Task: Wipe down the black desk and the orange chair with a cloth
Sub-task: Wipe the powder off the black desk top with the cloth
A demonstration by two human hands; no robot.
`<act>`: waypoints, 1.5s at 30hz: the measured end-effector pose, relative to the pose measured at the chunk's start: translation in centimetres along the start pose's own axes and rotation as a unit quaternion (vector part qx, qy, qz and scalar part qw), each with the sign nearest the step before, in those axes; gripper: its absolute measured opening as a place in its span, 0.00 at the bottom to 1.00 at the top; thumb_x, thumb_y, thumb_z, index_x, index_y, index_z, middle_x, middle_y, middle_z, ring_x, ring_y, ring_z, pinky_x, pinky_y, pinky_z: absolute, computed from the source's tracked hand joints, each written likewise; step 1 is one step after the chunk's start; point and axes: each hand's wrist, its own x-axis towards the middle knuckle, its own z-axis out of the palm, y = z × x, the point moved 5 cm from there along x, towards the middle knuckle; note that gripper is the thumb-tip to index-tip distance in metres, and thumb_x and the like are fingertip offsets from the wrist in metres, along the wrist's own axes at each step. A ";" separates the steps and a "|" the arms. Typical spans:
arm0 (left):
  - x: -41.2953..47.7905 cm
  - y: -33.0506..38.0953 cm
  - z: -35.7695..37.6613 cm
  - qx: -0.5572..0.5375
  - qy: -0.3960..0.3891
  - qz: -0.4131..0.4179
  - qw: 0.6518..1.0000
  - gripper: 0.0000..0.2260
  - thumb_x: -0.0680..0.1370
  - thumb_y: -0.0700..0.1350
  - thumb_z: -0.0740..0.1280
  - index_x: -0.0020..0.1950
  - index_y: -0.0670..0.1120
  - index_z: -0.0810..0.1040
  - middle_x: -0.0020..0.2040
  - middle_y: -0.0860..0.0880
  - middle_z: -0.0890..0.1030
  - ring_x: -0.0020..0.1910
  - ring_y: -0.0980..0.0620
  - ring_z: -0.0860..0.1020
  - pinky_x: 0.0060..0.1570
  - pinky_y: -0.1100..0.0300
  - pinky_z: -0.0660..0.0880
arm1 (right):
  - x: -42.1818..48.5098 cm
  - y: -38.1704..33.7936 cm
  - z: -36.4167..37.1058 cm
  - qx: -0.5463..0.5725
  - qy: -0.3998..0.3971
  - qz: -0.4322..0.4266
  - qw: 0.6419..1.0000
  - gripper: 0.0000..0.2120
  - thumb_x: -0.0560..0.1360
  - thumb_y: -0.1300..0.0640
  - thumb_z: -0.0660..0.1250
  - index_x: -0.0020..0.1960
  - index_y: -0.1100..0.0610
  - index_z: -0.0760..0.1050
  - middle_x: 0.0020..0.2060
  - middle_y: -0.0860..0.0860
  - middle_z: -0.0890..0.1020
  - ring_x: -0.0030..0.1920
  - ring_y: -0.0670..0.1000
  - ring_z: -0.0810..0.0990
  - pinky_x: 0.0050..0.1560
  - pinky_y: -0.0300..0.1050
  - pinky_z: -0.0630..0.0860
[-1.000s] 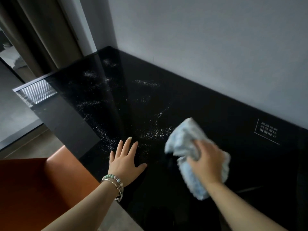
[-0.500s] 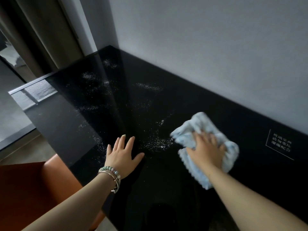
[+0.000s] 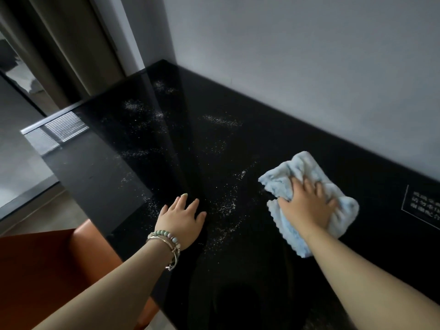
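Note:
The glossy black desk [image 3: 238, 96] runs along a grey wall and carries scattered white dust and crumbs across its left and middle. My right hand [image 3: 307, 206] presses a bunched light-blue cloth [image 3: 297, 170] onto the desk at the right, with fingers spread over and dug into it. My left hand [image 3: 181, 217], with bracelets at the wrist, lies flat on the desk near its front edge, fingers straight. The orange chair [image 3: 47, 263] stands at the lower left, partly behind my left forearm.
A white printed label [image 3: 421, 206] sits on the desk at the far right. Beyond the desk's left end are a metal floor grille [image 3: 57, 129], a curtain [image 3: 78, 44] and grey floor. The wall borders the desk's far side.
My right hand has pushed the cloth away from me and to the right, toward the wall. The left hand stays flat on the desk in about the same spot.

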 end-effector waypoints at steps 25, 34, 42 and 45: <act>-1.3 -0.3 -1.1 -0.026 0.030 0.041 0.998 0.20 0.81 0.50 0.49 0.74 0.53 0.56 0.76 0.51 0.56 0.75 0.51 0.53 0.73 0.48 0.48 | -7.1 -6.3 2.1 -0.035 -0.019 -0.246 0.968 0.23 0.70 0.41 0.58 0.65 0.40 0.64 0.64 0.44 0.70 0.64 0.53 0.66 0.57 0.57 0.62; -6.9 -5.0 0.6 -0.039 0.099 0.026 0.994 0.20 0.81 0.48 0.52 0.74 0.55 0.57 0.75 0.54 0.56 0.76 0.51 0.48 0.73 0.48 0.48 | -11.9 -7.4 2.8 -0.034 0.011 -0.113 0.993 0.23 0.73 0.40 0.56 0.66 0.42 0.64 0.68 0.45 0.66 0.65 0.54 0.63 0.58 0.61 0.60; -10.3 -8.5 2.0 -0.068 0.105 -0.025 0.992 0.21 0.81 0.48 0.54 0.74 0.54 0.57 0.76 0.52 0.52 0.76 0.48 0.47 0.73 0.48 0.51 | -14.6 -7.5 3.3 -0.050 -0.010 -0.255 0.966 0.26 0.72 0.38 0.56 0.69 0.40 0.60 0.68 0.42 0.66 0.65 0.52 0.65 0.59 0.58 0.64; -11.6 -9.3 2.5 -0.076 0.105 -0.024 0.991 0.22 0.81 0.47 0.54 0.74 0.54 0.56 0.76 0.52 0.51 0.76 0.48 0.47 0.73 0.49 0.52 | -12.3 -4.5 1.9 -0.025 0.019 -0.074 0.997 0.22 0.74 0.39 0.50 0.68 0.39 0.59 0.65 0.43 0.69 0.64 0.53 0.63 0.60 0.57 0.62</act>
